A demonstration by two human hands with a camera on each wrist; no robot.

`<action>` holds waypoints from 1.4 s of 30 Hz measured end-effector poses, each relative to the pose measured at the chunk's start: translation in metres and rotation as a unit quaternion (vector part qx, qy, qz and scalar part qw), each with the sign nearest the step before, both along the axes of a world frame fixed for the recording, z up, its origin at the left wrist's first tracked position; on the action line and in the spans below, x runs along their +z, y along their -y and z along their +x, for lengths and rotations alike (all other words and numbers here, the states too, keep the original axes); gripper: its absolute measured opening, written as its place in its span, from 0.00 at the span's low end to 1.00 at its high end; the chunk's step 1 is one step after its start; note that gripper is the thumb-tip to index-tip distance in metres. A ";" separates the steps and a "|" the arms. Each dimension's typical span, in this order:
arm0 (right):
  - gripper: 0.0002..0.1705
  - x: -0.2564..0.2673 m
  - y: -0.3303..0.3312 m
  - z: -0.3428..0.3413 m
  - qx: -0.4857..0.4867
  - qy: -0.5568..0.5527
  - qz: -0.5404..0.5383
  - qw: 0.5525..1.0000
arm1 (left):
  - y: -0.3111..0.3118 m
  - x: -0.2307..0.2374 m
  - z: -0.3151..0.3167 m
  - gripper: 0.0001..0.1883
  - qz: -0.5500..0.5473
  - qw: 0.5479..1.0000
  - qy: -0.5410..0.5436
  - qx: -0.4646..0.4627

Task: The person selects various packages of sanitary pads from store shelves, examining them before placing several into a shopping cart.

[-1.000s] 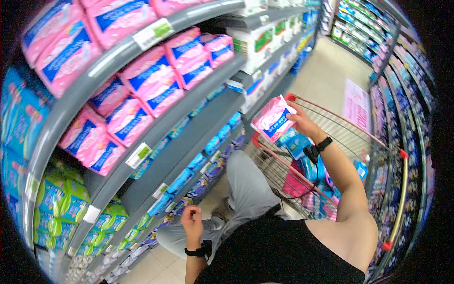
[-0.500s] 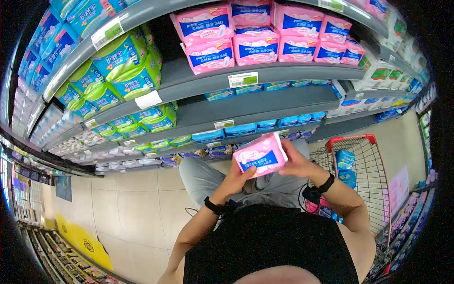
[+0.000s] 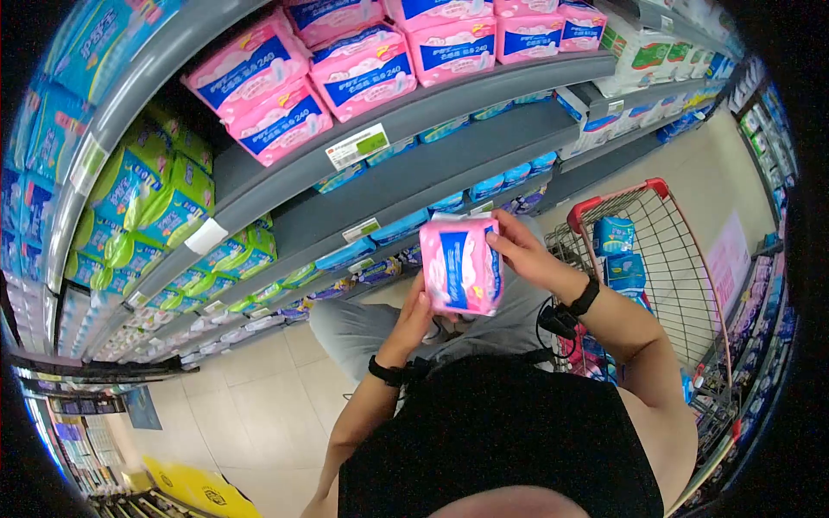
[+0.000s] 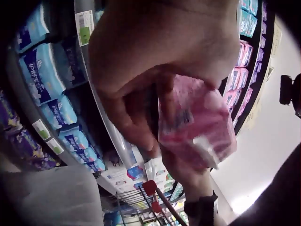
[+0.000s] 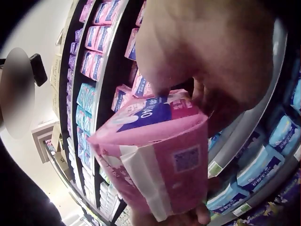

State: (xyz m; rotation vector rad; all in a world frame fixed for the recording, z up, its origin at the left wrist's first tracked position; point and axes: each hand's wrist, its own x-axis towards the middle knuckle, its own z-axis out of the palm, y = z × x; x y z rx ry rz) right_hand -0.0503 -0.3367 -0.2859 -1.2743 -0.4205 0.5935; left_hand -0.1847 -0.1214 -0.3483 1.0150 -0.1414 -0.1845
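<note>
A pink pack of sanitary pads [image 3: 462, 266] with a blue label is held up over the lap, between both hands. My right hand [image 3: 534, 259] grips its right side, the thumb lying on the front face. At the lower left edge my left hand [image 3: 409, 326] holds it, with most of its fingers hidden behind the pack. In the right wrist view the pack [image 5: 167, 165] turns a side with a white strip and a square printed code towards the camera. The left wrist view shows the left hand [image 4: 141, 99] bent over the pack [image 4: 197, 127].
Ahead runs a grey shelf [image 3: 484, 155] with similar pink packs [image 3: 367, 73] on its upper level. Green packs [image 3: 129, 186] stand to the left. On the right is a wire shopping cart [image 3: 665, 250] with a red-trimmed rim and blue packs [image 3: 615, 237] inside.
The right hand has brought the pack from over the cart to the lap, where the left hand has taken hold too. Since half a second ago the pack has been turned, its label now running upright.
</note>
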 end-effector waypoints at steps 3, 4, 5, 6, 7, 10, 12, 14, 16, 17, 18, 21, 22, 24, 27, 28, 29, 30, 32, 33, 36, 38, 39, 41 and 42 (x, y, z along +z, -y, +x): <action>0.13 0.002 0.004 0.000 0.031 -0.007 -0.048 0.998 | -0.003 -0.016 0.001 0.39 0.088 0.996 -0.005 0.020; 0.12 0.001 0.003 0.001 0.047 -0.005 -0.057 0.997 | -0.001 -0.007 0.002 0.39 0.122 0.992 0.023 0.025; 0.10 0.012 -0.002 -0.002 0.046 -0.025 -0.055 0.997 | 0.006 0.002 0.002 0.41 0.082 0.994 0.017 0.067; 0.10 0.013 -0.005 -0.002 0.044 -0.017 -0.061 0.997 | 0.007 0.011 0.006 0.44 0.082 0.993 0.035 0.079; 0.10 0.013 -0.007 -0.002 0.044 -0.008 -0.067 0.997 | 0.008 0.014 0.005 0.46 0.082 0.992 0.020 0.088; 0.17 -0.003 -0.003 0.003 0.072 -0.007 -0.060 0.996 | 0.007 0.017 0.003 0.48 0.088 0.988 0.011 0.129; 0.24 -0.005 0.001 0.005 0.097 -0.071 -0.037 0.992 | 0.009 0.023 0.001 0.47 0.094 0.979 0.032 0.178; 0.38 0.000 -0.001 0.006 0.143 0.021 -0.023 0.989 | 0.004 0.012 0.000 0.44 0.088 0.978 0.033 0.185; 0.43 0.013 -0.006 -0.007 0.163 0.080 -0.002 0.983 | 0.002 0.010 -0.001 0.43 0.044 0.982 0.007 0.186; 0.50 0.012 -0.008 -0.008 0.155 0.107 -0.028 0.982 | 0.001 0.013 -0.001 0.42 0.052 0.982 0.016 0.183; 0.51 0.011 -0.008 -0.009 0.134 0.096 -0.024 0.986 | 0.000 0.017 -0.001 0.41 0.075 0.980 0.021 0.182; 0.48 0.024 -0.011 -0.014 0.060 0.049 0.005 0.997 | 0.000 0.032 0.001 0.42 0.138 0.967 0.066 0.203; 0.47 0.026 -0.012 -0.011 0.035 0.052 0.018 0.998 | -0.004 0.039 0.005 0.44 0.151 0.960 0.102 0.210; 0.45 0.032 -0.013 -0.004 -0.012 0.057 0.043 0.997 | -0.019 0.066 0.016 0.47 0.176 0.942 0.172 0.226; 0.40 0.069 -0.023 0.011 -0.027 0.162 0.042 0.986 | -0.037 0.109 0.033 0.38 0.262 0.882 0.223 0.323; 0.39 0.082 -0.028 0.017 -0.031 0.202 0.047 0.978 | -0.045 0.122 0.039 0.32 0.334 0.833 0.250 0.363; 0.37 0.095 -0.034 0.023 -0.049 0.241 0.045 0.968 | -0.052 0.142 0.045 0.27 0.396 0.785 0.290 0.378; 0.35 0.110 -0.041 0.029 -0.068 0.282 0.042 0.956 | -0.057 0.162 0.052 0.22 0.454 0.730 0.330 0.390; 0.33 0.140 -0.058 0.037 -0.115 0.313 0.095 0.938 | -0.059 0.186 0.067 0.20 0.436 0.700 0.362 0.435; 0.32 0.154 -0.068 0.042 -0.161 0.361 0.094 0.914 | -0.058 0.200 0.074 0.20 0.419 0.704 0.365 0.442; 0.30 0.177 -0.081 0.065 -0.242 0.480 0.007 0.843 | -0.061 0.228 0.094 0.21 0.437 0.684 0.369 0.452; 0.29 0.184 -0.090 0.077 -0.265 0.505 -0.013 0.821 | -0.057 0.241 0.105 0.21 0.456 0.665 0.373 0.458; 0.28 0.187 -0.097 0.081 -0.270 0.496 0.009 0.825 | -0.056 0.245 0.110 0.22 0.464 0.669 0.363 0.454; 0.31 0.189 -0.108 0.085 -0.287 0.482 0.045 0.827 | -0.060 0.246 0.122 0.25 0.454 0.694 0.335 0.448; 0.32 0.191 -0.112 0.084 -0.296 0.473 0.056 0.828 | -0.062 0.247 0.128 0.27 0.448 0.706 0.320 0.445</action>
